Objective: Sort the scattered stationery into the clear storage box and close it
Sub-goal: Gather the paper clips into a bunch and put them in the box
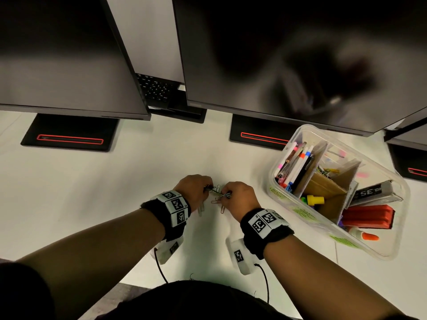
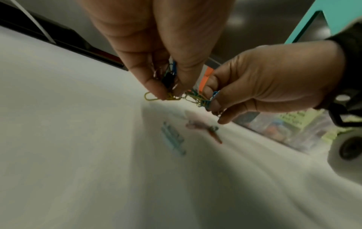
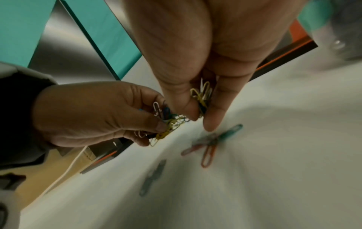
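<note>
Both hands pinch a tangled bunch of small coloured wire paper clips (image 2: pixel 188 96) just above the white bench (image 1: pixel 115 192). The left hand (image 1: pixel 194 188) holds one end and the right hand (image 1: pixel 240 197) holds the other.

The clips look hooked together. If the person pulls them apart fast, some could spring loose, drop and slide off the bench. A few loose clips (image 3: pixel 209 147) already lie under the hands and could be forgotten.

The clear plastic storage box (image 1: pixel 392 248) sits open near the right hand, with pens, a glue bottle and cardboard dividers inside. No lid can be seen.

Two dark computer screens (image 1: pixel 265 54) stand behind on black bases.
</note>
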Motion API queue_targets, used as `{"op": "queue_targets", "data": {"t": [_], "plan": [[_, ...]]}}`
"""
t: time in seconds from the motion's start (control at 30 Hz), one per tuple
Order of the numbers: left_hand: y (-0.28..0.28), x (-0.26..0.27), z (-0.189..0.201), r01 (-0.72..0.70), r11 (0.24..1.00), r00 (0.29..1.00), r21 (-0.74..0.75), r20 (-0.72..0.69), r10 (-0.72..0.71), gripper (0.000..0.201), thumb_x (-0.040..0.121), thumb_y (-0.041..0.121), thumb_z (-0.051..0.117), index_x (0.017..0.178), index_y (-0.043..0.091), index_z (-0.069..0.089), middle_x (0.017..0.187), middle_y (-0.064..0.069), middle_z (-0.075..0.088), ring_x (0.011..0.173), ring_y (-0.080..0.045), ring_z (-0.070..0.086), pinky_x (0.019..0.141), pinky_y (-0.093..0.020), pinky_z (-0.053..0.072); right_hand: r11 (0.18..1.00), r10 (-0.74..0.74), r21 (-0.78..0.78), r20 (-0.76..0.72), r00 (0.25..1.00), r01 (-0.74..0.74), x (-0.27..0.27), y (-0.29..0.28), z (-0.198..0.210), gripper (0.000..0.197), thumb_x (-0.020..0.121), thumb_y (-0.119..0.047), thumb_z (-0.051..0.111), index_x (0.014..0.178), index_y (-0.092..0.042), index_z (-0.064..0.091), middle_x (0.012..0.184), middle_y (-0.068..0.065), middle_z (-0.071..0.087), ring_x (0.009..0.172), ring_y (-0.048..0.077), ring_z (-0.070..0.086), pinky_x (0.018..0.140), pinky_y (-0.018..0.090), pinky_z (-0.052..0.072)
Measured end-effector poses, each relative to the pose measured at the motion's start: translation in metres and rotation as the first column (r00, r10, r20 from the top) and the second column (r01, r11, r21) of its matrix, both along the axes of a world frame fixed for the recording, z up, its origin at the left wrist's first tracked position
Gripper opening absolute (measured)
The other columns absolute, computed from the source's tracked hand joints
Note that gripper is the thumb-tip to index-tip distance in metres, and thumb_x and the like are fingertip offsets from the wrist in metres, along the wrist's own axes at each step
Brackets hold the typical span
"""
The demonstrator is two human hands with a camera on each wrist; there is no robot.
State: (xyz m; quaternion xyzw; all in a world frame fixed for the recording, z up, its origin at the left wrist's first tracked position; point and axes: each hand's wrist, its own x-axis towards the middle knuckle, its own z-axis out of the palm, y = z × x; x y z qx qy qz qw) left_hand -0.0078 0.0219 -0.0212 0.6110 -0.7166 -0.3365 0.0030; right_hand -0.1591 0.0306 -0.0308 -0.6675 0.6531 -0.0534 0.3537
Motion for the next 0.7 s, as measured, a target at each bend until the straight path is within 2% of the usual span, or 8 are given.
{"op": "queue_targets", "data": {"t": [0.07,0.2,0.3,0.4,0.53,0.6,0.7], "plan": [[-0.004,-0.001,0.012,-0.023,0.999,0.999,-0.046,-0.034,0.021,0.025,0.09,0.015,0.049,0.112,0.016,0.062,0.112,-0.008,0.066,0.103,-0.026,0.06,0.087,-0.031,0.046,0.999,-0.042,-0.029,0.035,0.998,0.043,-0.001,-0.001,0.01,0.021,0.082,-0.009,0.064,0.102,-0.005,0.068,0.107,0.01,0.067,0.097,0.022,0.061,0.066,0.009,0.032],[-0.012,-0.003,0.04,-0.049,0.988,0.991,-0.15,-0.128,0.029,0.02,0.088,0.015,0.055,0.104,0.017,0.067,0.102,-0.004,0.071,0.094,-0.022,0.064,0.08,-0.024,0.044,0.984,-0.124,-0.111,0.104,0.987,0.136,-0.005,-0.001,0.038,0.017,0.08,-0.007,0.062,0.094,-0.008,0.071,0.099,0.008,0.071,0.083,0.019,0.063,0.06,0.013,0.037],[-0.015,-0.007,0.062,-0.054,0.977,0.984,-0.205,-0.178,0.017,0.019,0.088,0.014,0.057,0.101,0.018,0.069,0.098,-0.001,0.071,0.087,-0.015,0.062,0.076,-0.019,0.042,0.972,-0.148,-0.16,0.139,0.979,0.169,-0.011,-0.001,0.062,0.016,0.08,-0.007,0.063,0.094,-0.01,0.072,0.098,0.005,0.071,0.077,0.012,0.057,0.068,0.016,0.04],[-0.018,-0.02,0.083,-0.045,0.966,0.976,-0.254,-0.215,-0.011,0.018,0.088,0.013,0.058,0.1,0.017,0.069,0.096,0.001,0.071,0.08,-0.009,0.054,0.075,-0.016,0.038,0.962,-0.149,-0.21,0.125,0.981,0.173,-0.025,-0.001,0.085,0.017,0.082,-0.008,0.064,0.096,-0.011,0.072,0.098,0.003,0.07,0.077,0.011,0.054,0.071,0.017,0.04],[-0.028,-0.056,0.104,-0.014,0.954,0.967,-0.299,-0.248,-0.064,0.017,0.087,0.015,0.059,0.101,0.018,0.069,0.095,0.0,0.07,0.078,-0.009,0.053,0.074,-0.017,0.038,0.937,-0.199,-0.267,0.118,0.973,0.224,-0.057,-0.003,0.112,0.015,0.082,-0.007,0.064,0.094,-0.01,0.073,0.098,0.005,0.071,0.08,0.016,0.059,0.077,0.02,0.045],[-0.035,-0.081,0.114,0.016,0.949,0.959,-0.315,-0.262,-0.104,0.017,0.086,0.016,0.059,0.1,0.019,0.069,0.095,0.0,0.07,0.081,-0.012,0.058,0.073,-0.018,0.04,0.916,-0.252,-0.292,0.12,0.96,0.276,-0.08,-0.005,0.121,0.014,0.08,-0.005,0.064,0.09,-0.011,0.072,0.094,0.004,0.072,0.081,0.017,0.062,0.081,0.022,0.048],[-0.047,-0.123,0.125,0.077,0.939,0.946,-0.334,-0.273,-0.174,0.019,0.084,0.015,0.06,0.101,0.018,0.069,0.096,-0.002,0.071,0.089,-0.019,0.063,0.077,-0.023,0.045,0.889,-0.323,-0.3,0.124,0.938,0.346,-0.116,-0.008,0.13,0.013,0.077,-0.004,0.065,0.081,-0.015,0.07,0.084,0.002,0.069,0.077,0.015,0.06,0.077,0.022,0.047]]}}
